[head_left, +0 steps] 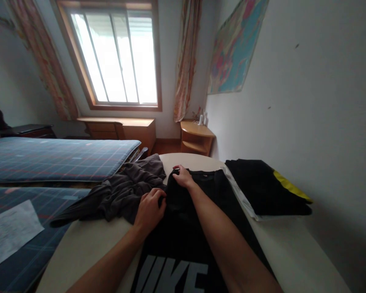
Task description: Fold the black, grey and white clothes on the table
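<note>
A black T-shirt (183, 234) with large grey lettering lies on the pale round table (91, 244), its collar toward the far side. My left hand (151, 207) has its fingers curled on the shirt's left edge and pinches the fabric. Farther off, my right hand (182, 176) grips the shirt near the collar at its upper left, thumb and fingers closed on the cloth. Just left of my left hand, a crumpled dark grey garment (125, 187) hangs partly over the table edge. My right forearm crosses over the shirt and hides part of it.
Folded black clothing (259, 187) with a yellow patch, with something white at its left edge, lies at the table's right, near the wall. Plaid mattresses (61, 158) stand on the left, one with a paper sheet (14, 232). A wooden corner shelf (197, 129) stands beyond the table.
</note>
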`<action>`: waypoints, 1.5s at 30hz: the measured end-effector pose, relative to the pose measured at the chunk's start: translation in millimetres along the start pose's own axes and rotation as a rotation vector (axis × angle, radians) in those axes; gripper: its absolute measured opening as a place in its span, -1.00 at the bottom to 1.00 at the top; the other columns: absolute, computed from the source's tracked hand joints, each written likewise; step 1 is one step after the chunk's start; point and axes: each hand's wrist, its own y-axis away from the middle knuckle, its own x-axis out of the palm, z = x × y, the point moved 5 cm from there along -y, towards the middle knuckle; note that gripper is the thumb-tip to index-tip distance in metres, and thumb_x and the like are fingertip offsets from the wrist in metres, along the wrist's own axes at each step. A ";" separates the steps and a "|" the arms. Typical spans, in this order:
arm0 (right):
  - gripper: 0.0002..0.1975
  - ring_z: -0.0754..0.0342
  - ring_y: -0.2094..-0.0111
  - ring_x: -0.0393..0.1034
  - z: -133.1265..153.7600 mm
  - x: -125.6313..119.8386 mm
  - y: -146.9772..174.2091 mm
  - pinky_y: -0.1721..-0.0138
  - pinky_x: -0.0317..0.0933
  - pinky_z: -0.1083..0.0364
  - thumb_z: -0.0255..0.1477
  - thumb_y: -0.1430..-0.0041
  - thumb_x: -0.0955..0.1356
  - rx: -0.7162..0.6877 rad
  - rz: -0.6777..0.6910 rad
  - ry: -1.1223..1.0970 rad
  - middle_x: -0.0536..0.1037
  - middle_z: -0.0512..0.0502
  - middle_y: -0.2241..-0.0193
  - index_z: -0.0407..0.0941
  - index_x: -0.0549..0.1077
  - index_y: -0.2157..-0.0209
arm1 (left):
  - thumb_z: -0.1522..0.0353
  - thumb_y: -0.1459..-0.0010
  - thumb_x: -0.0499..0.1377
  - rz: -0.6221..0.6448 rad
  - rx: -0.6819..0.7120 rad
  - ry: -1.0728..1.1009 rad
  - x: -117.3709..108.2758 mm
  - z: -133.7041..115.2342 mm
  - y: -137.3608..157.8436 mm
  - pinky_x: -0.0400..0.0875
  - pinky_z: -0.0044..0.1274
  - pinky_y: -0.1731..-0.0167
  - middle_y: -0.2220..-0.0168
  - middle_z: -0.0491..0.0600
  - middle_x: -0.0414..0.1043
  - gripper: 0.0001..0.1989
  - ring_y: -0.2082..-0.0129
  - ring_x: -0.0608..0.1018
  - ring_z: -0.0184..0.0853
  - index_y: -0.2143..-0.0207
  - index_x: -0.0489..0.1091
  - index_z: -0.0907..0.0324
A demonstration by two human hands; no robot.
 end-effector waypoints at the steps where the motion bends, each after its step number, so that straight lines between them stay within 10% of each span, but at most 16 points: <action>1: -0.65 -0.03 -0.03 0.42 4.3 2.0 -2.0 -0.03 0.24 -0.04 -0.36 -0.25 0.28 -0.024 -0.010 -0.001 0.55 -0.06 0.01 0.01 0.37 -0.08 | 0.46 -0.20 0.09 -0.005 0.002 0.012 0.5 1.2 0.3 0.30 -0.33 0.01 0.08 -0.06 0.49 -0.84 0.10 0.54 -0.23 0.19 0.40 0.09; 16: -0.53 -0.17 -0.17 0.23 8.1 -9.4 96.2 -0.16 0.08 -0.15 -0.15 -0.34 0.20 -0.245 0.015 0.352 0.38 -0.24 -0.19 -0.07 0.38 -0.16 | 0.47 -0.23 0.05 -0.019 -0.003 0.020 4.0 5.3 -0.5 0.34 -0.29 0.01 0.06 -0.02 0.45 -0.82 0.07 0.53 -0.21 0.21 0.41 0.08; 21: -0.26 -0.25 -0.39 -0.20 -9.2 5.9 128.5 -0.30 -0.27 -0.29 0.07 -0.30 0.12 -0.215 0.160 0.374 0.01 -0.22 -0.39 -0.03 0.12 -0.36 | 0.46 -0.22 0.05 -0.023 -0.010 0.023 2.0 2.7 -0.9 0.35 -0.30 0.01 0.06 -0.01 0.46 -0.84 0.08 0.54 -0.22 0.23 0.41 0.10; 33: -0.33 -0.23 -0.39 -0.18 -29.7 -19.3 122.0 -0.33 -0.33 -0.24 0.03 -0.29 0.18 -0.184 -0.051 0.316 0.08 -0.17 -0.38 -0.02 0.22 -0.31 | 0.50 -0.20 0.03 0.022 0.054 -0.047 -1.8 -11.7 5.7 0.36 -0.32 0.05 -0.02 -0.02 0.46 -0.75 0.05 0.55 -0.21 0.17 0.42 0.08; 38: -0.10 -0.37 -0.40 -0.39 -57.2 -21.5 110.4 -0.30 -0.43 -0.34 0.22 -0.17 0.14 0.012 0.116 0.352 -0.11 -0.17 -0.42 0.01 0.00 -0.39 | 0.48 -0.24 0.01 0.049 0.049 -0.087 4.0 -6.8 5.2 0.35 -0.33 0.07 0.03 -0.06 0.50 -0.76 0.12 0.58 -0.23 0.16 0.42 0.07; 45: -0.15 -0.37 -0.39 -0.25 -62.0 -30.0 105.3 -0.29 -0.29 -0.32 0.20 -0.17 0.18 -0.068 0.119 0.365 0.00 -0.18 -0.40 0.04 0.10 -0.36 | 0.46 -0.28 0.01 0.040 0.037 -0.111 5.4 -7.3 3.8 0.37 -0.35 0.10 0.07 -0.04 0.53 -0.78 0.15 0.59 -0.22 0.16 0.42 0.09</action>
